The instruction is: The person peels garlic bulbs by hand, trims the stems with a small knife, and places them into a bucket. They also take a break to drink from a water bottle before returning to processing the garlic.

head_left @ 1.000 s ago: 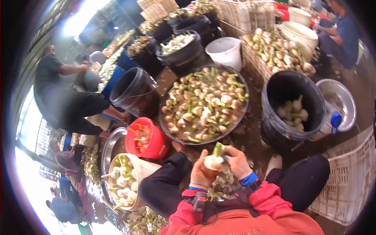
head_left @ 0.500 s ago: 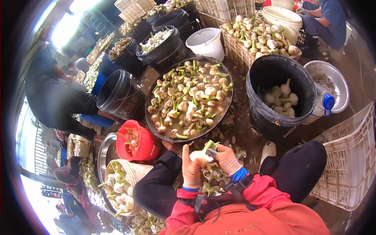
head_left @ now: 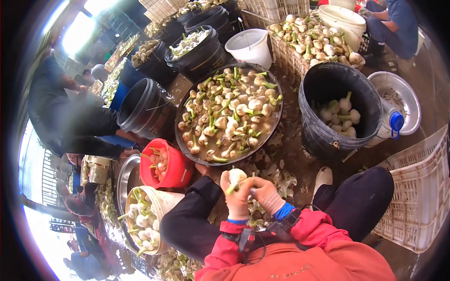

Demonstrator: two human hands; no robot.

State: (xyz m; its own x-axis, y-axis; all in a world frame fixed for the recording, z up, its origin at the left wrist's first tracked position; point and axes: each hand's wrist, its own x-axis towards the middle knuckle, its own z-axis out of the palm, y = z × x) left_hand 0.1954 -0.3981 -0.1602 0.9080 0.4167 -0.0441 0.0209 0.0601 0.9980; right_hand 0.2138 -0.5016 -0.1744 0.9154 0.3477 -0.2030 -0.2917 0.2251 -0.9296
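My left hand (head_left: 236, 201), gloved with a blue cuff, is closed around a fresh garlic bulb (head_left: 237, 176). The white bulb faces up and away from me, its green stem slanting down toward my palm. Close against it, my right hand (head_left: 266, 195), gloved too, has its fingers curled around what looks like a small knife; only a greyish bit of it shows between the hands. Beyond them lies a wide round basin (head_left: 177, 122) of muddy water, full of unpeeled garlic with green stems. Garlic peelings (head_left: 276, 180) litter the ground under my hands.
A black bucket (head_left: 323, 143) with clean bulbs stands right of the basin. A red bucket (head_left: 180, 175) and a cream bucket (head_left: 164, 199) of garlic stand left. A plastic crate (head_left: 412, 196) is at my right. Co-workers (head_left: 70, 107) sit around among buckets.
The garlic bulb has been turned: its stem pointed up and right before, and now points down and left. The grey blade by my right hand is now mostly hidden.
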